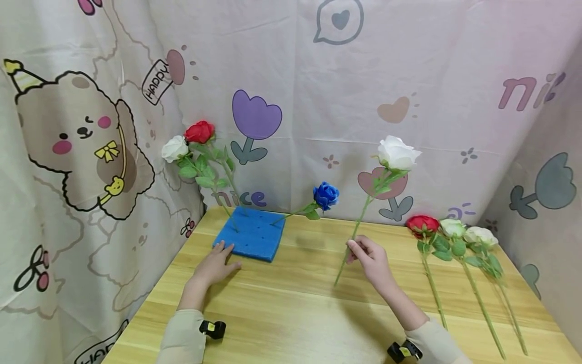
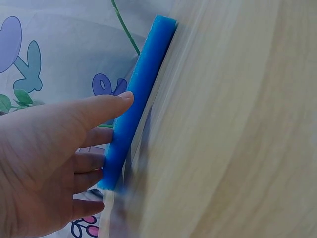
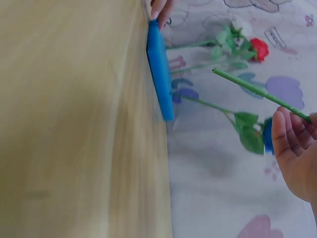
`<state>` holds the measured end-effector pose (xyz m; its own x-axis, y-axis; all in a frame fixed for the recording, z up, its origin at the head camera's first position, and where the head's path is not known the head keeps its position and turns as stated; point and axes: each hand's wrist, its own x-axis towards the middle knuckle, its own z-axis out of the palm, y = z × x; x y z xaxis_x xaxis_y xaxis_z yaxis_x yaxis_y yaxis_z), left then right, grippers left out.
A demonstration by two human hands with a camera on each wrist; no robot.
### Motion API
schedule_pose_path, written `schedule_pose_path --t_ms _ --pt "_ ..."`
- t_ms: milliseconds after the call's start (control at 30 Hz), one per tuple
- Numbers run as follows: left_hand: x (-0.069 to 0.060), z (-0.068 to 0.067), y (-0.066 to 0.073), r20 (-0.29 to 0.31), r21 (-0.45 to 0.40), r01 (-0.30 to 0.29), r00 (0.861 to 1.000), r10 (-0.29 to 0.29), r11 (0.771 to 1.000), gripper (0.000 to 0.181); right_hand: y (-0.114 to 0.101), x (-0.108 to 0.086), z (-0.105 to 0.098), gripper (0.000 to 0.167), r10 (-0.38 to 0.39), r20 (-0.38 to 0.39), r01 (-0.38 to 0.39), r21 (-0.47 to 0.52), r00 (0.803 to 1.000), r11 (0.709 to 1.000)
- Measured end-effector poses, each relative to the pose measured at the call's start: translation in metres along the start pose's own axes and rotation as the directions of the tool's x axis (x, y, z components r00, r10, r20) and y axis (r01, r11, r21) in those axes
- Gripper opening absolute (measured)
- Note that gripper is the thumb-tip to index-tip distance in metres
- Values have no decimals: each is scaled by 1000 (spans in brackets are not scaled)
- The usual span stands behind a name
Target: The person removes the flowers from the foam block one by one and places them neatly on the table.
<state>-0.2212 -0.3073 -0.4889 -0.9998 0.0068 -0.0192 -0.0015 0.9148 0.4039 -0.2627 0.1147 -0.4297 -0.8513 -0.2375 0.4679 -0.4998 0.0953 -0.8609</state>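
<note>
In the head view, my right hand (image 1: 370,260) pinches the green stem of a white artificial rose (image 1: 396,154) low down, its bloom raised and the stem's end above the table. My left hand (image 1: 214,268) rests with fingers spread at the near left corner of a blue foam block (image 1: 259,242); the left wrist view shows the thumb against its edge. Stuck in the block are a red rose (image 1: 200,132), a white rose (image 1: 175,149) and a blue rose (image 1: 326,195) that leans far to the right. Small holes dot the block's top.
On the table's right side lie a red rose (image 1: 423,226) and two whitish roses, one greenish (image 1: 452,228) and one cream (image 1: 481,236), stems toward me. A printed curtain (image 1: 309,65) hangs behind the wooden table (image 1: 291,308) and along both sides.
</note>
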Motion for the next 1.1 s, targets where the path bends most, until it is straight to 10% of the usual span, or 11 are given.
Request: schedule_pose_path --t_ms 667,1100 --pt "-3 -3 3 21 -33 7 1000 -6 999 74 16 -46 -84 21 283 82 -288 57 956 956" --pt "-3 -3 2 13 -21 -10 1000 11 1000 74 28 -60 -120 18 473 344 -532 97 811 841"
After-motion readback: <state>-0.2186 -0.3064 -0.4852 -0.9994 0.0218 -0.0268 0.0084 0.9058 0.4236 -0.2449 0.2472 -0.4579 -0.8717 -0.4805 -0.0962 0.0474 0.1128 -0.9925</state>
